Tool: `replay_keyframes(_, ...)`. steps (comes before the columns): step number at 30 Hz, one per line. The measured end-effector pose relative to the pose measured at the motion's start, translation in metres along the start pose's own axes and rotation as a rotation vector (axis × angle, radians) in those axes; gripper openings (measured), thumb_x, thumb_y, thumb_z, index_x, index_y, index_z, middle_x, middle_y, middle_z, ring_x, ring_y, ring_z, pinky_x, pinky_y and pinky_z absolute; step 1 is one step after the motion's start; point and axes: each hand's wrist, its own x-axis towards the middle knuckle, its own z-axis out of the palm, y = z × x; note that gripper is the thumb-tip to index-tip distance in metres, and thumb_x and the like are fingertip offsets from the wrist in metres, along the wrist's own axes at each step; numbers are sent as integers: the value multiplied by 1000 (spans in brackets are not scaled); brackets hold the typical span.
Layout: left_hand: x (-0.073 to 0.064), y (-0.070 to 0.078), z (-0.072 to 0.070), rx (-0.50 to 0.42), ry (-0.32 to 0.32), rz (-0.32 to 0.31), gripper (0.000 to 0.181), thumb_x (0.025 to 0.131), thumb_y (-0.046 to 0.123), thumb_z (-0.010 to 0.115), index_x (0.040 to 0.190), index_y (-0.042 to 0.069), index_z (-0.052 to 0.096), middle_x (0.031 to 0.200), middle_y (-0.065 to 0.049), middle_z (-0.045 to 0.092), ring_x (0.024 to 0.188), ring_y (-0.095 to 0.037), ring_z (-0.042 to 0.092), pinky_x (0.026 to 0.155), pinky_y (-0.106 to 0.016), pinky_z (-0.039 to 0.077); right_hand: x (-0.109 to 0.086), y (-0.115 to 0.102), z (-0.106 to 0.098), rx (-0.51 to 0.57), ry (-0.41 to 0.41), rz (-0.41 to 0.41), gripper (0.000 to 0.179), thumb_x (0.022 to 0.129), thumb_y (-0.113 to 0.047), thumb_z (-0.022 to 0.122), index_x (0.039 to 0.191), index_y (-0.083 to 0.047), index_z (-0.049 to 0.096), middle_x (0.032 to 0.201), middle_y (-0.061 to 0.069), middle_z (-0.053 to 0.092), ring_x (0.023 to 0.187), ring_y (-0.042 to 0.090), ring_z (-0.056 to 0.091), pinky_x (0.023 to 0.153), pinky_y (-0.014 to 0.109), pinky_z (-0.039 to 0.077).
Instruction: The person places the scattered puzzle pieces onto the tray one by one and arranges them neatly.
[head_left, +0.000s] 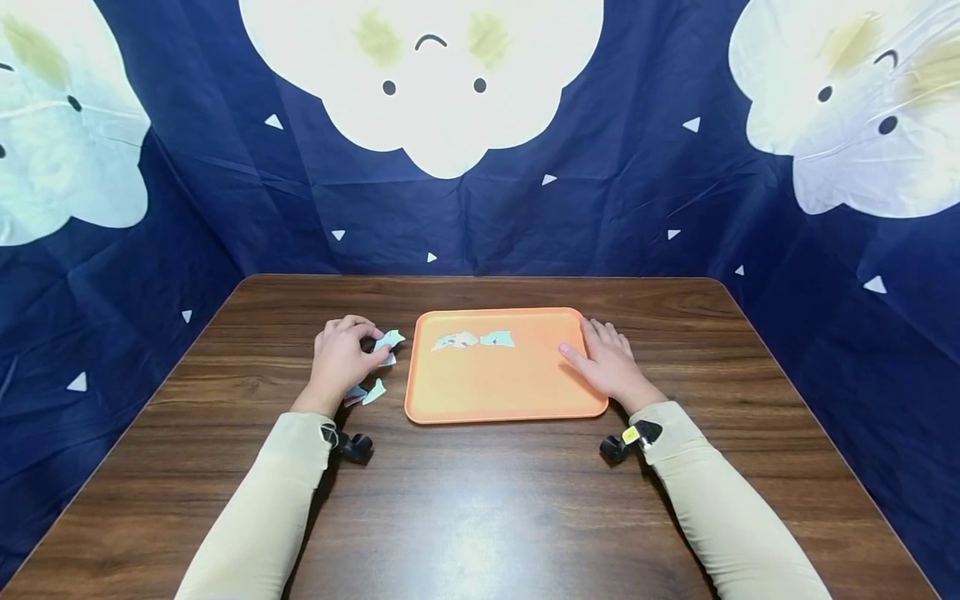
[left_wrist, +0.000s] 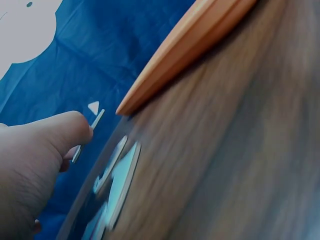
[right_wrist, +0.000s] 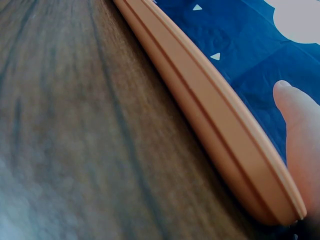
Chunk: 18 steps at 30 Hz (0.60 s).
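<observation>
My left hand (head_left: 341, 358) pinches a thin, irregular pale-green puzzle piece (head_left: 392, 338) between thumb and fingers, left of the orange tray (head_left: 510, 392). In the left wrist view that held piece (left_wrist: 98, 119) shows edge-on, raised above the table. Below it lie loose puzzle pieces (head_left: 374, 392), partly overlapping; one more (head_left: 388, 360) peeks out by the thumb. Two puzzle pieces lie side by side in the tray's upper left, a patterned one (head_left: 454, 340) and a pale-green one (head_left: 497, 338). My right hand (head_left: 611, 365) rests at the tray's right edge, fingers extended, thumb over the rim.
The brown wooden table (head_left: 480, 500) extends around the tray on all sides. Behind it hangs a dark blue cloth (head_left: 465, 217) with white clouds and small triangles. Each wrist wears a small black camera, the left camera (head_left: 356, 448) and the right camera (head_left: 615, 450).
</observation>
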Motion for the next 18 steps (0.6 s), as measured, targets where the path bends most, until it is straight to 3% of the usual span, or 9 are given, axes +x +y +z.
replay_keyframes(7, 5, 14, 7, -26, -24, 14, 26, 84, 34, 75, 99, 12, 75, 122, -8, 61, 120, -39, 45, 104, -66, 25, 0, 0, 0, -2, -7, 1, 88, 101, -63, 39, 159, 0, 20, 161, 29, 23, 150, 50, 12, 118, 66, 6)
replay_keyframes(18, 14, 36, 18, -21, -27, 94, 31, 84, 39, 78, 99, 12, 74, 119, -7, 63, 118, -38, 47, 106, -65, 27, 0, 0, -1, 1, -13, 10, 90, 100, -66, 37, 159, 0, 20, 162, 29, 22, 150, 51, 12, 118, 66, 7)
